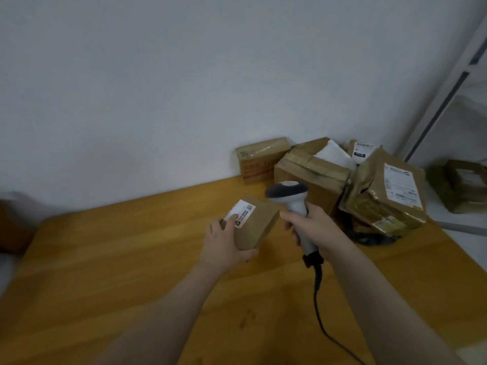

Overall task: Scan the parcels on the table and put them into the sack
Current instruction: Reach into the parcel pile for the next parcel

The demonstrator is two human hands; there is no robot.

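Head | left hand (224, 241) grips small parcel (253, 222) | right hand (313, 230) grips scanner (292, 198) just beside it

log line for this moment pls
step: scan | left hand: holds small parcel, label up | right hand: grips scanner | parcel pile: on table, back right

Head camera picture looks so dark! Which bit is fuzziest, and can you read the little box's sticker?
Head view: dim, flat light; the far left edge is the most smeared, its brownish shape unidentifiable; the sticker on the small box in the left hand is too soft to read.
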